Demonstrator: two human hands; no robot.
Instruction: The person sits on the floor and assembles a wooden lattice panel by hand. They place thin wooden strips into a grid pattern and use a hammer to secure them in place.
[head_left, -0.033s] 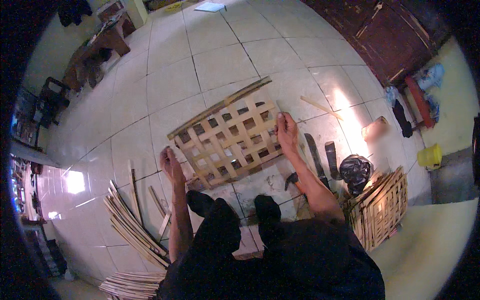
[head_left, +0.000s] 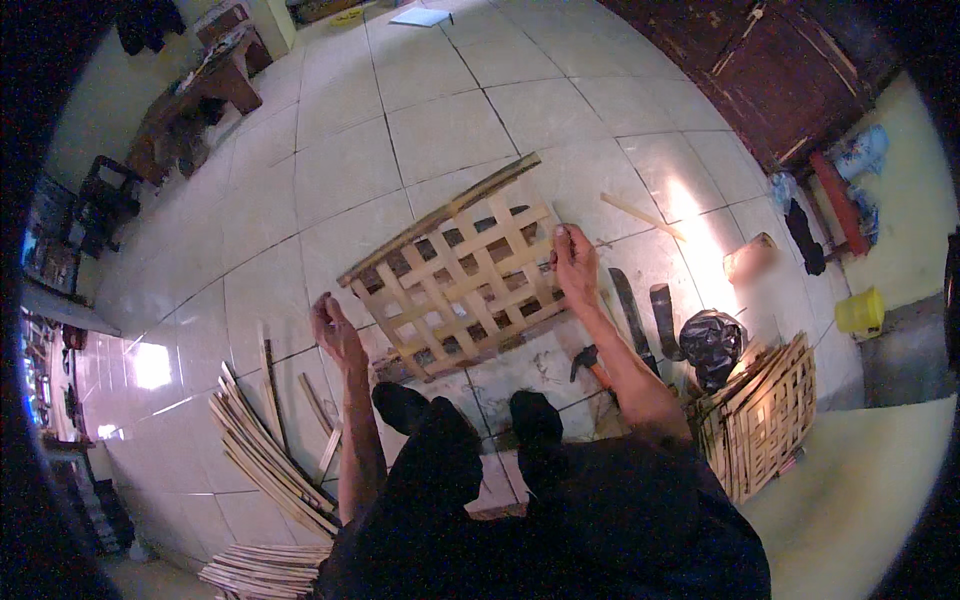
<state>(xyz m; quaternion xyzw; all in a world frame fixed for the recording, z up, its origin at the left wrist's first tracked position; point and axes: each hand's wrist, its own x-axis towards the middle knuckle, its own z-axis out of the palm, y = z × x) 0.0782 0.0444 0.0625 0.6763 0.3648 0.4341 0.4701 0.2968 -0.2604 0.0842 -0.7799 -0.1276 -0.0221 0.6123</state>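
A flat panel woven from pale bamboo strips [head_left: 487,258] lies tilted in front of my feet, with open squares between its strips. Along its far edge runs a darker split-bamboo rail [head_left: 440,220]. My right hand [head_left: 575,265] pinches the panel's right edge between thumb and fingers. Just off the left corner is my left hand [head_left: 340,332], its fingers loosely bent and apart, holding nothing that I can see. Part of a dark plank [head_left: 510,338] shows under the panel's near edge. By my right forearm lie a hammer [head_left: 598,372] with an orange handle and a dark long blade [head_left: 627,300].
Loose bamboo strips [head_left: 265,450] fan out on the left, with another bundle [head_left: 265,572] at the lower left. Right of me are a black plastic bag [head_left: 712,345] and a stack of woven panels [head_left: 775,425]. A yellow pail [head_left: 860,312] stands farther right.
My left hand has drawn slightly left, away from the panel's corner. The panel's left end has shifted a little; my right hand keeps its grip.
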